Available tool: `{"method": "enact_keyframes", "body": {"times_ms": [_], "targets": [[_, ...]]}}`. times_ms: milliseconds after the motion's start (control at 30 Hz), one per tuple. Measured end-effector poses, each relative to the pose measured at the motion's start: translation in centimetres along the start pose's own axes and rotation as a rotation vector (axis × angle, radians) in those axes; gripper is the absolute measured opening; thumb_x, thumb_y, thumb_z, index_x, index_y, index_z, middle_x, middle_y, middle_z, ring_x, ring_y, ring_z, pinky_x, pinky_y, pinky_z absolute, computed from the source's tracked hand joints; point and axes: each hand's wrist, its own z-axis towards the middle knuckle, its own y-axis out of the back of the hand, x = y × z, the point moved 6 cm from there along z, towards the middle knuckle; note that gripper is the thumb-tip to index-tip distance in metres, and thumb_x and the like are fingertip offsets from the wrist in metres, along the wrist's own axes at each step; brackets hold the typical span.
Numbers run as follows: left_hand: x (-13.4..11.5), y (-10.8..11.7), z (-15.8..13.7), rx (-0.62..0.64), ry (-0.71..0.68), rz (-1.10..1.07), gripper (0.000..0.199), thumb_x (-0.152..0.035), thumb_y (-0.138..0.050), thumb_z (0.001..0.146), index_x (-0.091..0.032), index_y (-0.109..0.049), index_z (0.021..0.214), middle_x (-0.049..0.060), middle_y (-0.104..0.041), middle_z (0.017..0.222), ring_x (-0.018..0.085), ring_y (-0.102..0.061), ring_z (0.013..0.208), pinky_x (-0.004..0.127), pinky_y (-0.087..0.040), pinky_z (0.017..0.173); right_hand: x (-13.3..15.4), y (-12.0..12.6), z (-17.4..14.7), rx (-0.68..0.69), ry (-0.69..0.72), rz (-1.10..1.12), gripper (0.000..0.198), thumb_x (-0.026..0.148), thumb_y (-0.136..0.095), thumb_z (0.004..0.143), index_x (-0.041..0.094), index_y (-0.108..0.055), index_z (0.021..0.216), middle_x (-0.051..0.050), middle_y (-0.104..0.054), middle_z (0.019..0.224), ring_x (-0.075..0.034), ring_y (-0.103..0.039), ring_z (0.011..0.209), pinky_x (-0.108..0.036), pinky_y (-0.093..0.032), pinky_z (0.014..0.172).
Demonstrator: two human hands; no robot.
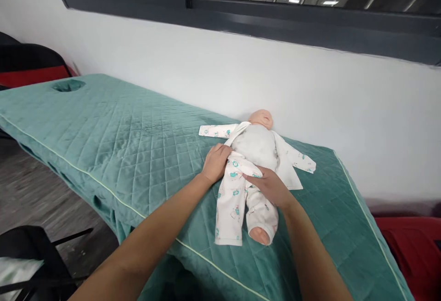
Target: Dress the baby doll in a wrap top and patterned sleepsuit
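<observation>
A baby doll (257,142) lies on its back on a green quilted bed, its head toward the wall. Its white patterned jacket (291,154) is spread open, sleeves out to both sides, baring the pale torso. White printed trousers (231,209) cover the legs; one foot shows at the right cuff, while the left leg lies flat with no foot visible. At the left side of the waistband, my left hand (217,161) has its fingers closed on the trousers. My right hand (270,184) pinches the trousers' waist between thumb and fingers near the doll's middle.
The green bed cover (138,144) stretches far to the left, with a face hole (69,85) near its end. Behind runs a white wall below a barred window. Black chairs (34,255) stand at the left, and a red object (409,246) is at the right.
</observation>
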Motion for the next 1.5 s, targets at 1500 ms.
{"method": "enact_keyframes", "body": {"times_ms": [1500], "targets": [[0.7,1.0,-5.1,0.069,0.484,-0.937,0.026,-0.035,-0.062,0.086,-0.018,-0.058,0.106,-0.006,-0.044,0.071,0.012,-0.044,0.066,0.024,-0.036,0.065,-1.4,-0.1,1.7,-0.214,0.020,0.028,0.038,0.048,-0.065,0.082,0.019,-0.075,0.105,-0.004,-0.077,0.103,-0.029,-0.066,0.100,-0.039,-0.052,0.089]]}}
